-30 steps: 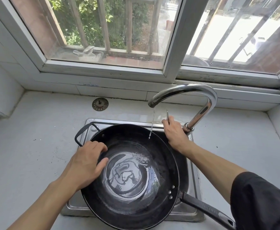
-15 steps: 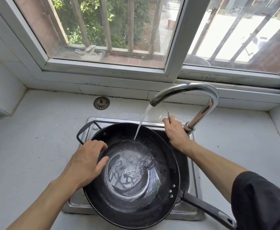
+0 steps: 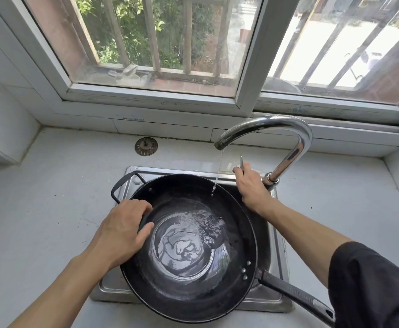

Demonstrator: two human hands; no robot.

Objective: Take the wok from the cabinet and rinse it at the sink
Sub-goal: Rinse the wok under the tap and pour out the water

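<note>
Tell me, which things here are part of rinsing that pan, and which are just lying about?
In use: wok, sink, faucet, tap lever, left hand, right hand.
Lying about: drain strainer on the counter, glove-like thing outside the window.

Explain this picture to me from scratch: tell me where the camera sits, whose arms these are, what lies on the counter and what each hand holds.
There is no machine here. A person wears a wide-angle camera on the head, so you look down along their own two bare arms.

In front is a steel sink set in a pale counter below a barred window. A black wok rests across the sink with water pooled in its bottom; its long handle points toward the lower right.

The left hand grips the wok's rim. The right hand holds the thin tap lever at the base of the curved faucet, from which a thin stream of water falls into the wok.

A round metal sink strainer lies on the counter behind.
</note>
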